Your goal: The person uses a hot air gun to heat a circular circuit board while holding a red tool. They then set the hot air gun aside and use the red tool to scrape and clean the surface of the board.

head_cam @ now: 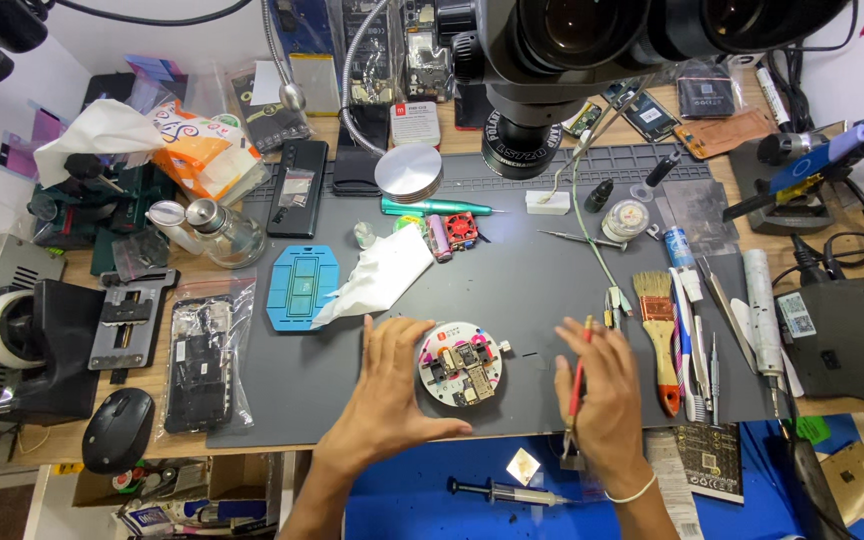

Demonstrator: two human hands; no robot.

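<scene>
The left hand (389, 385) lies open against the round holder (460, 363), steadying it, while the right hand (604, 400) pinches a red tool (578, 378) ready beside it.

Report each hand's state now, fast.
Left hand: open, fingers steadying the round white fixture.
Right hand: closed on a thin red tool.

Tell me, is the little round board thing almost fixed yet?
Not finished, it seems. Already done: the round white holder with small circuit boards clamped on it sits on the grey mat, and tools like the brush are laid out. In hand: the left hand steadies the holder, and the right hand holds a thin red tool beside it. Left: the tool hasn't touched the boards.
</scene>
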